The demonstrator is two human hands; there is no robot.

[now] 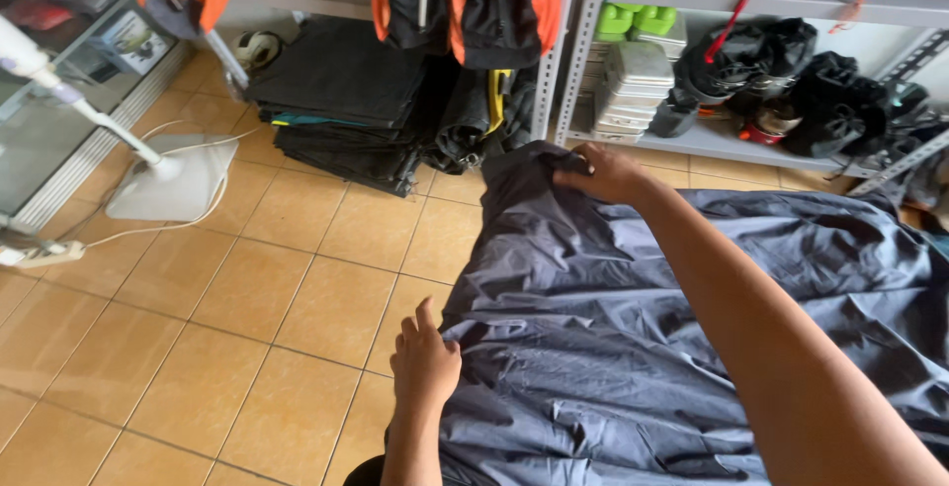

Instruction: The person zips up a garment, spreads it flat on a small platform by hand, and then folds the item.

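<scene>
Head view: I see grey fabric sheet [633,328] spread over tiled floor [247,298]. Right hand [605,172] pinches far corner, grip closed on cloth; left hand [425,362] lies flat, open, on near edge. I judge it thin, light, limp, slippery; best taken at corners. Folded dark stack [341,100], metal shelf rack [751,140], white stand base [173,179] crowd far side.

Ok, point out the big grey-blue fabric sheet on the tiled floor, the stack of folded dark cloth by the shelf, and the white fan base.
Grey-blue fabric sheet [613,348]: head view, creased middle.
Stack of folded dark cloth [341,100]: head view, top fold.
White fan base [178,181]: head view, flat plate.
</scene>
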